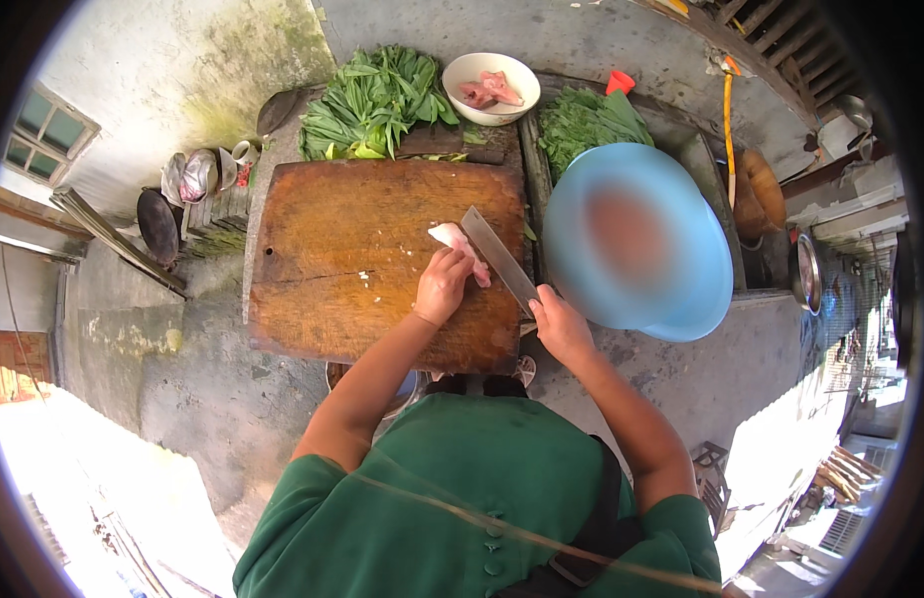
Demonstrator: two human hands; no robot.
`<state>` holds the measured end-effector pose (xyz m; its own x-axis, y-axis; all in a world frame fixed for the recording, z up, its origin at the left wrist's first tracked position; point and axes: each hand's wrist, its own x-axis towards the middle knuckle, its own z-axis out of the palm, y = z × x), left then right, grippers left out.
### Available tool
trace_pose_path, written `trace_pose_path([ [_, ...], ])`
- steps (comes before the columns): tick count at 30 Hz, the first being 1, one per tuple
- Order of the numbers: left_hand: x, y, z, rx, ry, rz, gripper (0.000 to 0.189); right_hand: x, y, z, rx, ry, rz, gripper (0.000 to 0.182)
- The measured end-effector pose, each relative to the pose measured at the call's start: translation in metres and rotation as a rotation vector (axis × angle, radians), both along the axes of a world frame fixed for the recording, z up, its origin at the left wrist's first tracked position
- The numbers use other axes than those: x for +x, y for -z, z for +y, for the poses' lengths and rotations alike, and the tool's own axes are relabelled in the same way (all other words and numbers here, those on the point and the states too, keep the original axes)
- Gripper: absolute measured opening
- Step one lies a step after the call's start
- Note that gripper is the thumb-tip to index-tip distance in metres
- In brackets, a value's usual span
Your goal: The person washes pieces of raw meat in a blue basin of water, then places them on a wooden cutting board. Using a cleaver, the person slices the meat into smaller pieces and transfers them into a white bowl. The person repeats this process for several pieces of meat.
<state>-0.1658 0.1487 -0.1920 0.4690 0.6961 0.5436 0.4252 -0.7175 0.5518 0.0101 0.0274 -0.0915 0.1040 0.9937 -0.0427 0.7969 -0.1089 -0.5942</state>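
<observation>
A pale pink piece of raw meat lies on the right half of a worn wooden chopping board. The fingers of my left hand press on it and hide part of its left side. In my right hand is a cleaver, gripped at the handle end near the board's right edge. Its broad blade slants up and to the left, close beside the meat; whether the edge touches it I cannot tell. Small white scraps are scattered across the board.
Behind the board sit a heap of leafy greens and a white bowl with raw meat pieces. To the right are a blue plastic basin, its middle blurred, more greens and a red cup.
</observation>
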Motion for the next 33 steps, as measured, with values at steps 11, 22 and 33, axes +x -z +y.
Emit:
trace_pose_path([
  [11, -0.002, 0.004, -0.001, 0.005, -0.005, -0.045, 0.022, 0.01, -0.01, 0.023, -0.123, -0.151, -0.066, 0.015],
  [22, -0.001, -0.003, 0.0, -0.001, 0.01, 0.004, 0.025, 0.009, -0.008, 0.036, -0.229, -0.212, -0.045, 0.018],
  [33, 0.001, -0.008, 0.007, -0.047, 0.07, -0.038, 0.022, 0.002, 0.006, 0.059, -0.286, -0.263, -0.042, 0.017],
])
